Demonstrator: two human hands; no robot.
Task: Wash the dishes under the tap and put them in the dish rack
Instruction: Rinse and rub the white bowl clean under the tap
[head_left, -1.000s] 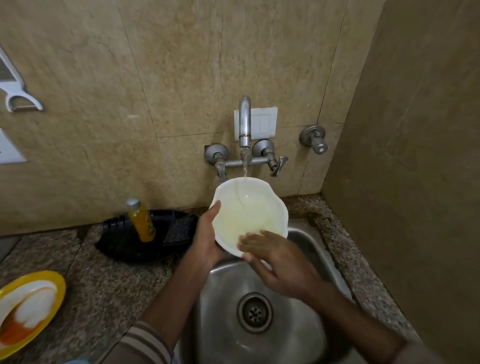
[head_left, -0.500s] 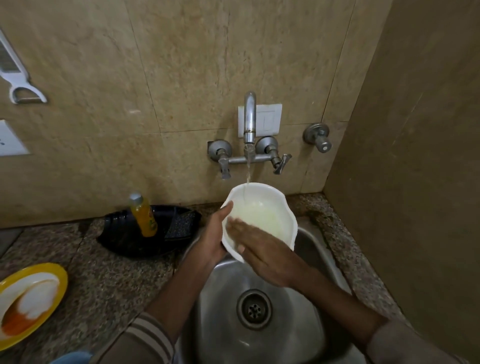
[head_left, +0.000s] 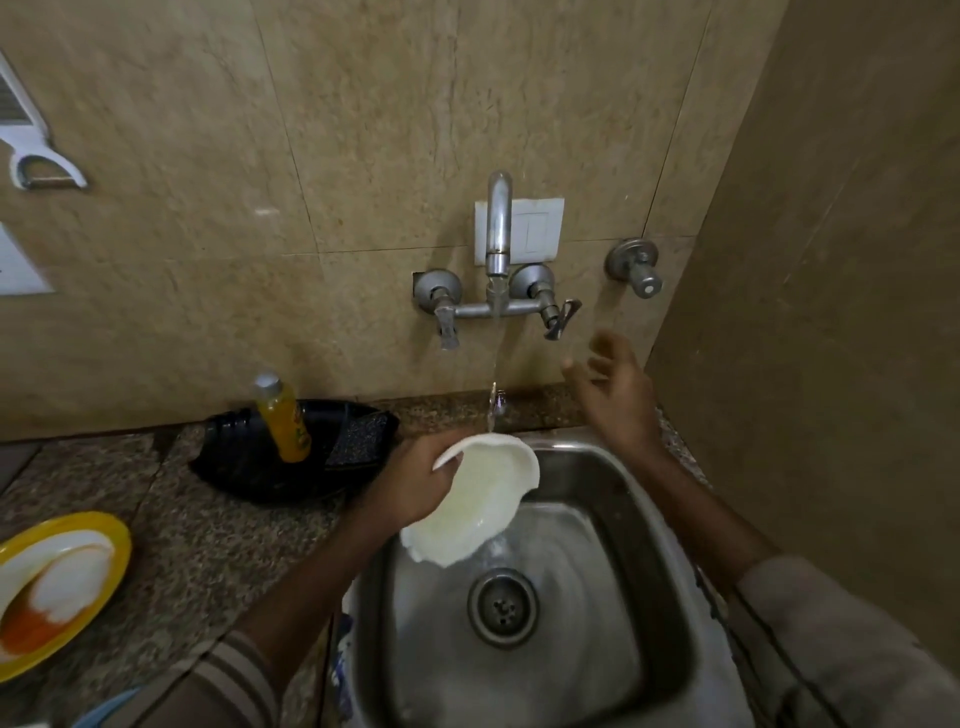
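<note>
Now the right hand (head_left: 613, 389) has left the white bowl (head_left: 480, 501) and lifted away toward the tap (head_left: 497, 249), fingers spread and empty, a bit blurred, while the left hand (head_left: 415, 486) alone grips the bowl's rim and has tipped it over the steel sink (head_left: 649, 571), water spilling out. The stream strikes the raised rim. The scalloped bowl looks pale and wet inside; the yellow plate (head_left: 111, 540) is cut off at the left edge.

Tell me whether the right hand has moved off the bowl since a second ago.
Yes. The right hand has left the white bowl and risen up and to the right, now open beside the tap's right handle.
</note>
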